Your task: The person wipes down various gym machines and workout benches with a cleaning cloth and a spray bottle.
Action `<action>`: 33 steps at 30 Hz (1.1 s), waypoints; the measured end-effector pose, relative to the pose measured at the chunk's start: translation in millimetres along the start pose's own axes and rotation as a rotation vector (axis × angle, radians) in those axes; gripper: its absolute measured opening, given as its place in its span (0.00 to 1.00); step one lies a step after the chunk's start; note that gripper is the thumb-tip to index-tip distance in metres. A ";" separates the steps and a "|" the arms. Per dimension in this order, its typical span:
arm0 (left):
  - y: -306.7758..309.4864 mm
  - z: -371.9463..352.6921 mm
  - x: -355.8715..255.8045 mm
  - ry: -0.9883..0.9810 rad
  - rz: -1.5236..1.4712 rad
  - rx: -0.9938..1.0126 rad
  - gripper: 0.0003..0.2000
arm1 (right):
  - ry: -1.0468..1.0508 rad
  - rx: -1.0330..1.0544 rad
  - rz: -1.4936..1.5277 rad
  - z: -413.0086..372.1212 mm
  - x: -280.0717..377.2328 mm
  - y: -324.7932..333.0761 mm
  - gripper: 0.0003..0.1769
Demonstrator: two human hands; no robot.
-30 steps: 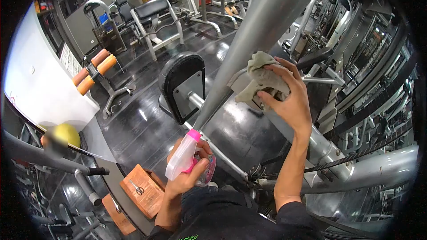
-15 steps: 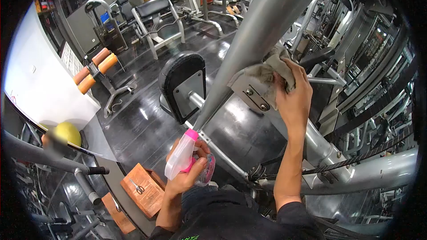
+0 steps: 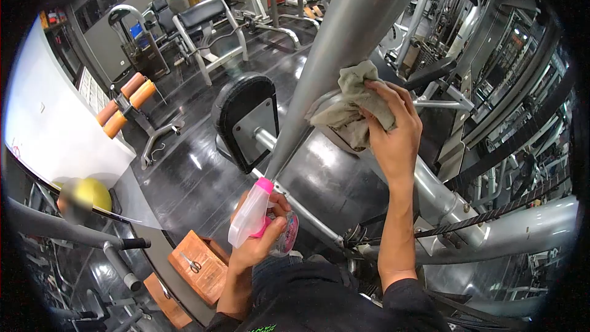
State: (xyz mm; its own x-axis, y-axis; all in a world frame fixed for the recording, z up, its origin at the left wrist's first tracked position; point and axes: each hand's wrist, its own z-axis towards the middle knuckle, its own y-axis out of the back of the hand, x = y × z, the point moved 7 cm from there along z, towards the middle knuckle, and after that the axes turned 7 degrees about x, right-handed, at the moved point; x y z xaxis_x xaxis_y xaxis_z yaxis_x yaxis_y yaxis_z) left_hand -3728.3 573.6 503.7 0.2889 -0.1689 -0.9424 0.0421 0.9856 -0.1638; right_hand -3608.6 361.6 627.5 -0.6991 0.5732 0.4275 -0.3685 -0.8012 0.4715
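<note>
My right hand [image 3: 396, 132] grips a crumpled grey cloth [image 3: 356, 107] and holds it against a metal bracket on the machine frame, beside a thick silver tube [image 3: 350, 31]. The cloth covers most of the bracket, so its bolts are hidden. Lower down, my left hand [image 3: 261, 240] is wrapped round a spray bottle [image 3: 251, 218] with a pink and translucent white head. The clear bottle body shows partly behind my fingers, close to my lap. A black padded seat [image 3: 246, 123] stands just beyond the tube.
A wooden box [image 3: 200, 264] with scissors [image 3: 190, 262] on it stands at lower left. A cable [image 3: 491, 215] and a heavy silver beam [image 3: 516, 237] run along the right. Further off are an orange-padded bench [image 3: 129, 104], a yellow ball [image 3: 95, 193] and other gym machines.
My right hand has moved the cloth slightly left and down across the bracket, covering bolts that showed before. My left hand keeps the spray bottle in nearly the same place.
</note>
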 end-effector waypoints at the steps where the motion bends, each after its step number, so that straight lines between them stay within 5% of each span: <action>1: -0.5 0.1 -0.4 -0.007 -0.009 0.002 0.17 | -0.004 -0.030 -0.034 -0.7 -1.6 0.0 0.24; 6: -1.9 1.0 -0.2 -0.029 -0.031 0.007 0.16 | 0.009 0.081 -0.103 -2.7 2.5 -4.9 0.24; 8: -3.6 2.2 -1.0 -0.024 -0.016 0.023 0.16 | 0.255 0.175 -0.176 -1.4 18.1 -8.1 0.23; 13: -4.5 2.7 2.0 -0.025 0.011 0.030 0.16 | 0.229 0.233 -0.031 -2.8 16.1 -9.3 0.23; 16: -6.2 3.2 2.3 -0.034 0.013 0.043 0.16 | -0.055 -0.151 0.086 -5.5 -6.7 8.4 0.27; 20: -8.7 3.3 3.9 -0.029 0.004 0.070 0.17 | 0.043 0.098 -0.156 -3.1 8.0 -9.2 0.23; 25: -15.3 3.9 1.0 -0.015 -0.023 0.080 0.18 | 0.169 0.208 -0.067 -8.1 9.7 -7.0 0.21; 28: -20.2 4.9 -3.3 -0.021 -0.023 0.101 0.18 | 0.042 0.108 0.105 -14.2 -0.3 1.9 0.24; 30: -20.7 6.4 -4.2 -0.009 -0.031 0.098 0.18 | -0.090 -0.245 0.282 -31.9 -9.8 27.3 0.23; 33: -18.4 8.0 -3.3 0.010 -0.024 0.088 0.18 | -0.122 -0.569 0.160 -72.3 -11.6 61.2 0.26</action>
State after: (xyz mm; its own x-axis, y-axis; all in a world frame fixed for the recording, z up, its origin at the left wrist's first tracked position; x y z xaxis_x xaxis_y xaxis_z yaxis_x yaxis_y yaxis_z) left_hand -3722.4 556.0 512.2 0.2769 -0.1926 -0.9414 0.1333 0.9779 -0.1609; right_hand -3667.4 293.4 595.7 -0.7100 0.4268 0.5601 -0.5584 -0.8259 -0.0786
